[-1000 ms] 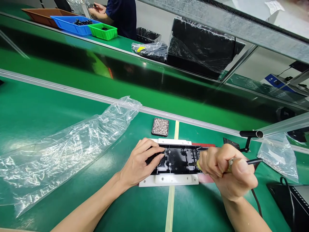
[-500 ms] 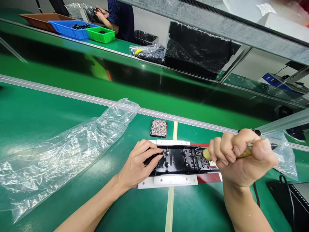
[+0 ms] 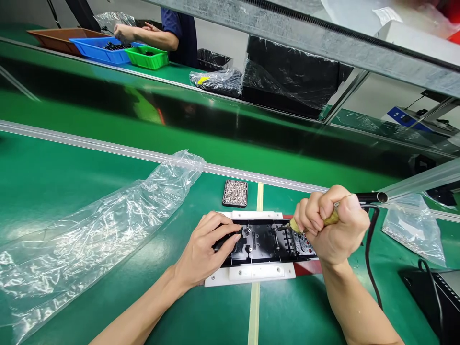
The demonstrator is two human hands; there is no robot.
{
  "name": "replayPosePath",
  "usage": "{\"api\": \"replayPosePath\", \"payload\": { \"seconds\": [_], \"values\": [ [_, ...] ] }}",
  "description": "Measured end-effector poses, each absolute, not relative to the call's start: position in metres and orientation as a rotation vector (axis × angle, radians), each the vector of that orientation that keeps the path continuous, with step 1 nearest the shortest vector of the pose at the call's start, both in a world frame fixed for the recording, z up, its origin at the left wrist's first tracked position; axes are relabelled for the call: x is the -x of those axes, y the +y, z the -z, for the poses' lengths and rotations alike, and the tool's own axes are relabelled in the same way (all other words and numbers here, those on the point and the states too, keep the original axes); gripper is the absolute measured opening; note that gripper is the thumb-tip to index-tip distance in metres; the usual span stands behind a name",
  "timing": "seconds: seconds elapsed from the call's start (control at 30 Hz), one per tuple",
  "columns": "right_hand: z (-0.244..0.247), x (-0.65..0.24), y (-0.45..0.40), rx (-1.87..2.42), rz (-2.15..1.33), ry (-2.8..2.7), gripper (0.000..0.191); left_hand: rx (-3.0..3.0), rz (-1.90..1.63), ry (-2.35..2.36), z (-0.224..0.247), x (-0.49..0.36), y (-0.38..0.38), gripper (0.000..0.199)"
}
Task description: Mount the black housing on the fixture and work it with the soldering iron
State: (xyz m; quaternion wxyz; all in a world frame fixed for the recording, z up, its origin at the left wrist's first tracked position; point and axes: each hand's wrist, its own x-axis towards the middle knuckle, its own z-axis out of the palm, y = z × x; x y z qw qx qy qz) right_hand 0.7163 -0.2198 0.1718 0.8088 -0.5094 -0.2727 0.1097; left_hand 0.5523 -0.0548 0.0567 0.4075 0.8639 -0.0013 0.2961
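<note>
A long black plastic housing [image 3: 262, 242] lies in a white fixture [image 3: 260, 272] on the green table. At its left end, my left hand [image 3: 212, 239] is closed, with thumb and fingers around a dark raised part; whether that part is separate from the housing I cannot tell. My right hand [image 3: 330, 223] is a fist around the yellow handle of a soldering iron [image 3: 295, 225]. The iron slants down to the left, its thin tip at the housing's right half, near the far edge. Whether the tip touches is unclear. My fist hides the housing's right end.
Small metal pieces fill a square black tray [image 3: 235, 193] beyond the fixture. A clear plastic bag [image 3: 108, 230] lies left, another bag [image 3: 413, 230] right. A black cable [image 3: 370, 258] hangs beside my right forearm. Across the partition, a co-worker's hand [image 3: 124, 33] is over a blue bin [image 3: 97, 51].
My right hand and the soldering iron have shifted left, the tip slightly left along the housing. My left hand stays in place. Across the partition, the co-worker's hand has reached over the blue bin.
</note>
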Motion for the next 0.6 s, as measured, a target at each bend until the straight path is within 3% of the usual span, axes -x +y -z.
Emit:
{"api": "replayPosePath", "payload": {
  "seconds": [0.6],
  "values": [
    [-0.1616,-0.7177,-0.2167,1.126,-0.257,-0.643,0.048,-2.172,-0.743,0.000,-0.0558,-0.5516,-0.0556,0.020]
  ]
}}
